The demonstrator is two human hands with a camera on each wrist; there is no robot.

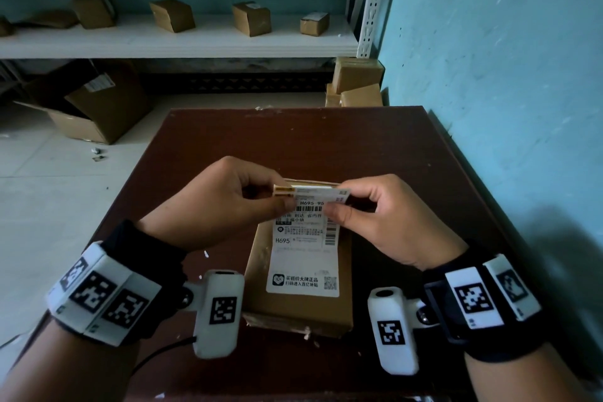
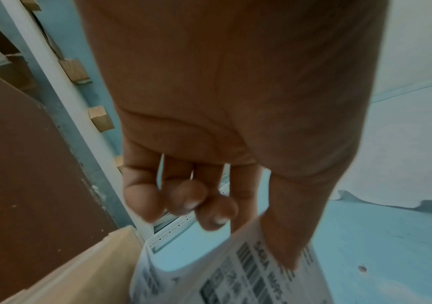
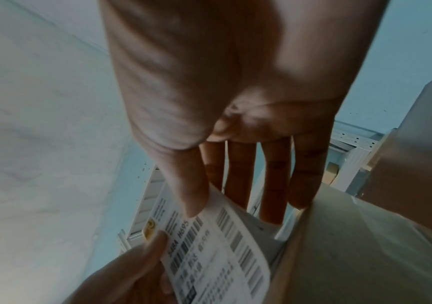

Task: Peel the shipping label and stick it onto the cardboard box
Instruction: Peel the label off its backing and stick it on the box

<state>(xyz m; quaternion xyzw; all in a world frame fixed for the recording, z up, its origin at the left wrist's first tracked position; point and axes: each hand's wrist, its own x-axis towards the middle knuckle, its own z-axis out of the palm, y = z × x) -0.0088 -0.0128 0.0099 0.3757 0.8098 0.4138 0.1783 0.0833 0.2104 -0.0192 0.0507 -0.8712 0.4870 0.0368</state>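
Note:
A white shipping label (image 1: 305, 254) with barcodes and "H695" print hangs over a flat cardboard box (image 1: 342, 310) on the dark brown table (image 1: 408, 153). My left hand (image 1: 228, 202) pinches the label's upper left edge, near the yellow strip at its top (image 1: 284, 191). My right hand (image 1: 375, 215) pinches its upper right part between thumb and fingers. In the left wrist view the label (image 2: 235, 273) curls away beneath the thumb. In the right wrist view my thumb presses on the label (image 3: 215, 246), beside the box (image 3: 365, 257). The label's lower end lies on the box top.
A white shelf (image 1: 179, 39) at the back carries several small cardboard boxes. An open carton (image 1: 91, 108) lies on the tiled floor at the left. More boxes (image 1: 357, 81) are stacked by the blue wall (image 1: 505, 59), which runs along the table's right side.

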